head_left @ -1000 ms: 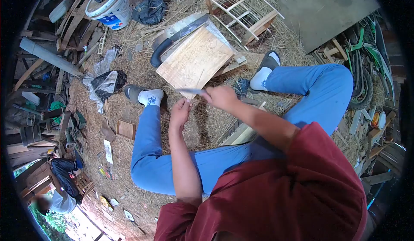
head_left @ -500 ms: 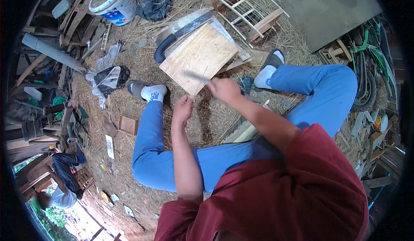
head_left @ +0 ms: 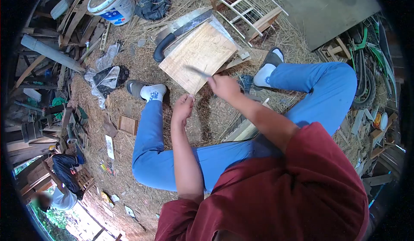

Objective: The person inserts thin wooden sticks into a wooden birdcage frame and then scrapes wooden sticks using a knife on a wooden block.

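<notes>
A knife [head_left: 197,71] is gripped in my right hand [head_left: 225,87], its blade pointing left across the wooden board [head_left: 202,47]. My left hand [head_left: 184,106] pinches a thin wooden strip [head_left: 199,86] at the board's near corner. That strip slants up and away over the board, and the blade overlaps its far part in this view. Under the board's left side lies a handsaw with a black handle [head_left: 161,50]. Both hands are close together between my spread knees.
Straw and shavings cover the ground. A small wooden frame [head_left: 248,10] stands beyond the board, and a white bucket [head_left: 113,9] is at the far left. A small wooden box [head_left: 128,125] lies left of my leg. Another person [head_left: 64,193] sits at the lower left.
The knife and my right hand have shifted slightly away from me, and the blade looks less blurred. My left hand keeps its pinch on the strip, almost in the same place.
</notes>
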The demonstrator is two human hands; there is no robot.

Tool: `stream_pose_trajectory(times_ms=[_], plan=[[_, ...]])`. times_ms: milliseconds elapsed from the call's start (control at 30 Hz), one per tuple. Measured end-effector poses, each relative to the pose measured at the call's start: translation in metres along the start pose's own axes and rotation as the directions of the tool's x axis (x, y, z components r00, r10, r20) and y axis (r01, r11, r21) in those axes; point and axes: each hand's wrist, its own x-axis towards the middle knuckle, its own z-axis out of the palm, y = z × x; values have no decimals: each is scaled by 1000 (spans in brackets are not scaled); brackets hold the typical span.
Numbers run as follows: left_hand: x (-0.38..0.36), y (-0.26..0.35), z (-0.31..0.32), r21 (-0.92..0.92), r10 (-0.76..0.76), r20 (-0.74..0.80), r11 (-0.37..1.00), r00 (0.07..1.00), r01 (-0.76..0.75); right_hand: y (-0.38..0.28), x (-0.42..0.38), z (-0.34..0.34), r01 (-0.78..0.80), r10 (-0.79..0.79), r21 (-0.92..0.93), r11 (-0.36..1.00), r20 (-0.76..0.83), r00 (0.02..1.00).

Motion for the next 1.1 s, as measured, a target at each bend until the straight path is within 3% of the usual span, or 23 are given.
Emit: stream_pose_trajectory(times_ms=[67, 100, 133, 200, 267, 333, 367, 400, 467, 500, 533, 600, 633, 733, 767, 867, 900, 1000, 1033, 1100], plan=[[-2, 4, 3, -22, -19, -18, 1000, 1000, 18, -16, -17, -14, 180, -161, -61, 982, 234, 959], [-2, 4, 3, -25, -16, -16, 1000, 1000, 16, -15, -19, -16, 229, -196, -105, 968, 257, 946], [-2, 4, 2, -35, -22, -4, 999, 1000, 22, -11, -14, -15, 227, -194, -106, 968, 256, 947], [-1, 3, 2, -49, -30, 0, 998, 1000, 30, -1, 6, -12, -19, 18, 7, 1000, 96, 995], [-1, 3, 0, -28, -40, 14, 999, 999, 41, 1, 4, -5, 17, -16, -26, 1000, 46, 999], [-2, 3, 0, -32, -37, 16, 999, 999, 38, -11, -8, -9, 103, -88, -83, 991, 167, 982], [-1, 4, 0, -37, -37, 14, 999, 999, 37, -12, -18, -18, 221, -193, -106, 970, 223, 956], [-2, 5, 2, -35, -34, 17, 999, 999, 35, -7, -14, -19, 218, -191, -107, 970, 219, 957], [-3, 6, 3, -36, -37, -10, 999, 999, 36, 10, 5, -14, -78, 74, 36, 996, 111, 991], [-3, 5, 2, -36, -39, -13, 999, 999, 39, 11, 12, -19, -74, 74, -11, 997, 12, 997], [-3, 5, 0, -24, -45, -3, 999, 999, 45, 9, 9, -19, -77, 77, -8, 997, 15, 997], [-2, 7, 0, -13, -45, 13, 999, 999, 45, 2, -1, -28, -24, 34, -73, 997, 138, 990], [-3, 7, 0, -24, -51, 15, 998, 999, 52, 7, -8, -20, 131, -110, -114, 985, 180, 977], [0, 7, 1, -26, -46, 12, 999, 999, 46, 10, -9, -18, 180, -162, -96, 979, 169, 972], [0, 4, 0, -17, -40, 7, 999, 999, 40, 11, 0, -15, 5, -3, -16, 1000, 110, 994], [4, -3, -3, 24, 3, 18, 1000, 1000, -3, 9, 3, -5, 25, -25, 3, 1000, 84, 996], [4, 0, -4, 27, 8, 18, 1000, 1000, -8, -1, -6, -15, 119, -105, -63, 991, 192, 976], [0, 4, 1, -9, -16, 17, 1000, 1000, 16, 3, -8, -11, 162, -151, -74, 984, 135, 979], [-2, 6, 2, 15, -12, 12, 1000, 1000, 12, 5, 1, -9, -27, 31, -51, 998, 90, 995], [-7, 5, 1, 41, -21, 3, 999, 1000, 21, 5, 4, -6, -27, 32, -34, 999, 136, 990]])
